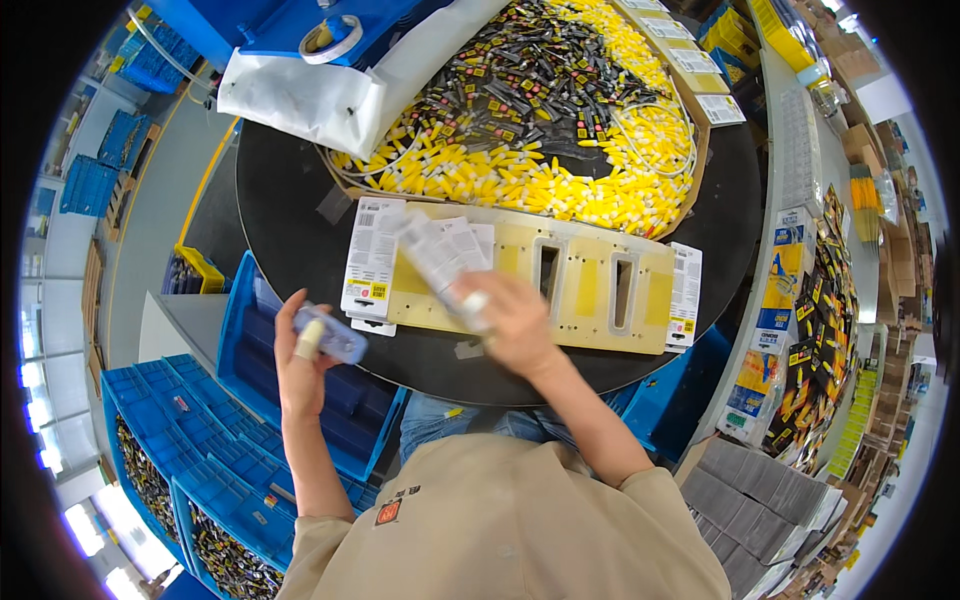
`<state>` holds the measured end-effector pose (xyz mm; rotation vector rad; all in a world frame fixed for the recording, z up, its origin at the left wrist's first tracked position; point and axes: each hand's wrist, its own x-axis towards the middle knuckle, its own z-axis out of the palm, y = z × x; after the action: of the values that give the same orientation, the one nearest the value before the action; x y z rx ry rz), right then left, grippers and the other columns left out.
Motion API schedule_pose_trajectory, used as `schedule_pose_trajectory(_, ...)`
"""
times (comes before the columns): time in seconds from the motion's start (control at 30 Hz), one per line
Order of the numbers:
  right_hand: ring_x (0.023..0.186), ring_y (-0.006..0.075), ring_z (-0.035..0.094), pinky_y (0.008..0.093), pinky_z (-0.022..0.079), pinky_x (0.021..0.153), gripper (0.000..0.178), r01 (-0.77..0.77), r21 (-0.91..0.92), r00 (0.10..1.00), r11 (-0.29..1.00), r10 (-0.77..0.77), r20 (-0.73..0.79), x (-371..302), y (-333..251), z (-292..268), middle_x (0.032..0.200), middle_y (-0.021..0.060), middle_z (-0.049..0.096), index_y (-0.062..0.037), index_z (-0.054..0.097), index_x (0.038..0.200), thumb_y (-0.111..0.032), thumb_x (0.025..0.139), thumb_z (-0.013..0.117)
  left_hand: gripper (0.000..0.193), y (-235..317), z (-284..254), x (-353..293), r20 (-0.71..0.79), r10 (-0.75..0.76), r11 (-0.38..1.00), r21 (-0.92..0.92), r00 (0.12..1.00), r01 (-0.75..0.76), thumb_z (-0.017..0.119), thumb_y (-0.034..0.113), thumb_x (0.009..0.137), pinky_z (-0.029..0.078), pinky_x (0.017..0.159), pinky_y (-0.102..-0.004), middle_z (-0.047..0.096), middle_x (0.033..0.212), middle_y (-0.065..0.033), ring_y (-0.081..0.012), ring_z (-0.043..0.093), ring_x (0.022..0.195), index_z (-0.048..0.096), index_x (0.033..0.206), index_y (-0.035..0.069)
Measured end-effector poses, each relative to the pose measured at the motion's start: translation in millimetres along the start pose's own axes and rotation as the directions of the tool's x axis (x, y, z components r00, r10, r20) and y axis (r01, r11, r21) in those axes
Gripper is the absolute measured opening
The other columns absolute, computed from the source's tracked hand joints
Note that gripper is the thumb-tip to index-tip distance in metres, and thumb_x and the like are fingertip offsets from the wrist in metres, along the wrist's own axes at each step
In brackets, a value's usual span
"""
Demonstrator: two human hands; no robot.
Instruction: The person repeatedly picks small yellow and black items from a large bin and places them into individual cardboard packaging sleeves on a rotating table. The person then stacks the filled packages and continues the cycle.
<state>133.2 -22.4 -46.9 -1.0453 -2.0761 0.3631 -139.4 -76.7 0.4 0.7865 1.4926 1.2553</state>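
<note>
My left hand (303,355), with a pale finger cot on one finger, grips a clear bluish plastic blister shell (345,343) left of the table edge. Over the yellow slotted fixture plate (585,290), my right hand (512,322) is closed on a white printed card (437,255), smeared by motion. It also has a white finger covering. Further white cards (372,240) lie at the plate's left end, and another printed card (685,285) sits by its right end. Two long slots show in the plate's right half.
On the round black table (285,200), a bordered heap holds yellow white-tipped pieces (540,190) and small black packs (500,70). A tape roll (332,42) rests on a blue surface behind. Blue bins (300,390) stand at left; a grey stack (760,500) is at right.
</note>
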Motion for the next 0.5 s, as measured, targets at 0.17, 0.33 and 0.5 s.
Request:
schedule_pose_trajectory(0.17,0.080,0.0223,0.060,0.0342,0.049,0.064,0.033,-0.775,0.099,0.480,0.624,0.684,-0.550,-36,99,-131,0.089,0.0147,0.060,0.0008,0.057,0.101,-0.030,0.089,0.063,0.073,21,112,10,0.489,0.004,1.000,0.018,0.872,-0.015,0.070,0.015,0.078,0.052,0.077,-0.0315,0.056,0.110,-0.0120,-0.0207,0.061,0.094,0.030,0.138,0.012)
schedule_pose_trajectory(0.33,0.092,0.0252,0.060,0.0341,0.056,0.080,0.037,0.194,0.399,-0.138,0.896,0.427,-0.894,-54,164,-245,0.110,0.0174,0.055,0.0045,0.053,0.107,-0.029,0.092,0.054,0.055,-7,227,15,0.745,-0.068,0.897,0.338,0.664,-0.286,0.066,0.001,0.080,0.053,0.076,-0.0370,0.063,0.098,-0.0112,-0.0232,0.063,0.092,0.037,0.126,0.011)
schedule_pose_trajectory(0.5,0.080,0.0208,0.063,0.0312,0.050,0.075,0.021,-0.438,0.228,0.511,0.870,0.450,-0.732,31,229,-167,0.092,0.0099,0.067,-0.0028,0.066,0.102,-0.016,0.088,0.061,0.049,-39,302,17,0.810,0.067,0.738,0.353,0.582,-0.576,0.069,0.004,0.075,0.049,0.067,-0.0468,0.060,0.087,-0.0204,-0.0408,0.061,0.080,0.039,0.114,0.007)
